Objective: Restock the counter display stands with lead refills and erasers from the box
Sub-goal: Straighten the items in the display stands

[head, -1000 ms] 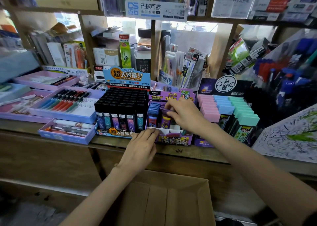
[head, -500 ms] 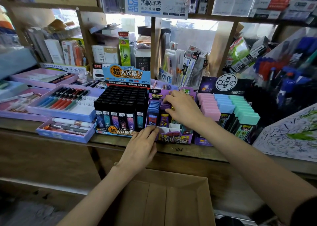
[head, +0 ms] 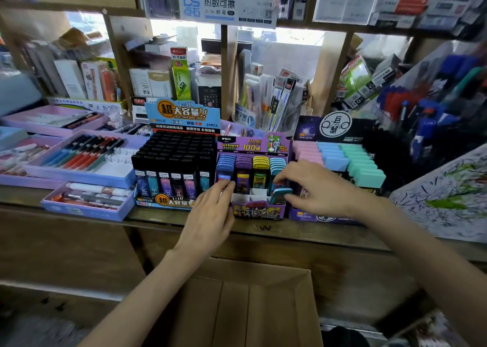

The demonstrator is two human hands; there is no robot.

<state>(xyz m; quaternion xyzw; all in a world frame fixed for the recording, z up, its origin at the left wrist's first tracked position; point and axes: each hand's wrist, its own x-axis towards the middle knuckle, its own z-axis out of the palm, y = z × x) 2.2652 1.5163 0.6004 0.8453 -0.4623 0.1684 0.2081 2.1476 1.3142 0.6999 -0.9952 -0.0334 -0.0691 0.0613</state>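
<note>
My right hand [head: 320, 188] pinches a teal lead refill [head: 279, 195] over the purple display stand [head: 259, 211], just left of its fingertips. My left hand [head: 210, 214], fingers loosely together, touches the blue refill [head: 224, 177]; the box [head: 253, 309] sits below both wrists.

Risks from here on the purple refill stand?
1. The teal lead refill case sits tilted at the front of the purple display stand, not seated in its slot; it may tip out when the right hand lets go.
2. The stand sits at the counter edge; a push could slide it off into the cardboard box.
3. The left hand touches the blue case; it may dislodge it.
</note>
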